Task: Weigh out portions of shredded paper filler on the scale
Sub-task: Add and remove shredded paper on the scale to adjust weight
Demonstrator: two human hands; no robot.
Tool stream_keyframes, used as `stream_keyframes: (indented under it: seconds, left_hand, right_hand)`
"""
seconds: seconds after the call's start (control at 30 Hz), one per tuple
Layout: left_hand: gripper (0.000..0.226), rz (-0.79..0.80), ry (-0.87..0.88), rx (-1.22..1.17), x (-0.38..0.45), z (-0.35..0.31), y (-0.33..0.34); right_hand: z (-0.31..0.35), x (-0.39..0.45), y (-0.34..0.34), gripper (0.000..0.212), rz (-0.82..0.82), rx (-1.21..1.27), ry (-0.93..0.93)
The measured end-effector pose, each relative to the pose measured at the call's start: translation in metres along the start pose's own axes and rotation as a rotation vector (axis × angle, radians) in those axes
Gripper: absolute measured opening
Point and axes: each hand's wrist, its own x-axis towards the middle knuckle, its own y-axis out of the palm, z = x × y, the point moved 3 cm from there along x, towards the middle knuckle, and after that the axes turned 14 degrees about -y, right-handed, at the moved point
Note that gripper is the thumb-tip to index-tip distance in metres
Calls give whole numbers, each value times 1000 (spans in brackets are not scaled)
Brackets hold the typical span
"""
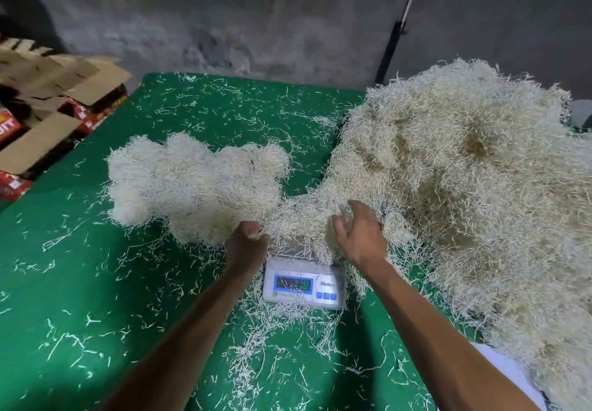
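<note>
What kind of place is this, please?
Probably a small packing workshop: a scale on a green table, a big heap of shredded paper, and cardboard boxes by a bare concrete wall.

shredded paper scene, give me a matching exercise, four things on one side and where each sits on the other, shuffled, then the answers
Things:
1. scale
2. big loose heap
3. clumped portions
4. cardboard boxes

Places:
A. off the table's left edge
B. right side of the green table
C. between the left hand and right hand
D. left of centre on the table

Pairs: 1-C, 2-B, 3-D, 4-A
</note>
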Motion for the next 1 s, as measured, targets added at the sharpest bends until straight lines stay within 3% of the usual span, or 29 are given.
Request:
stream_keyframes:
  seconds: [0.1, 0.3, 0.47, 0.6, 0.73, 0.87, 1.0]
  left_hand:
    - [40, 11, 34, 6, 8, -2, 4]
    - [62, 74, 106, 232, 30, -4, 20]
    - [50, 60, 102, 335, 40, 0, 29]
    - [35, 36, 119, 359, 47, -1, 27]
    - [56, 125, 108, 248, 40, -6, 18]
    - [59, 188, 128, 131, 24, -11, 8]
    - [40, 206, 234, -64, 10, -15, 1]
  right_hand:
    - [14, 8, 7, 40, -54, -64, -213]
    - [47, 16, 46, 62, 268, -182, -494]
    - [64, 16, 75, 78, 364, -380, -639]
    - [68, 17, 83, 69, 375, -376, -617]
    - [68, 18, 83, 49, 355, -293, -521]
    - [76, 23, 82, 53, 349, -295, -460]
    - [86, 22, 79, 54, 414, -275, -373]
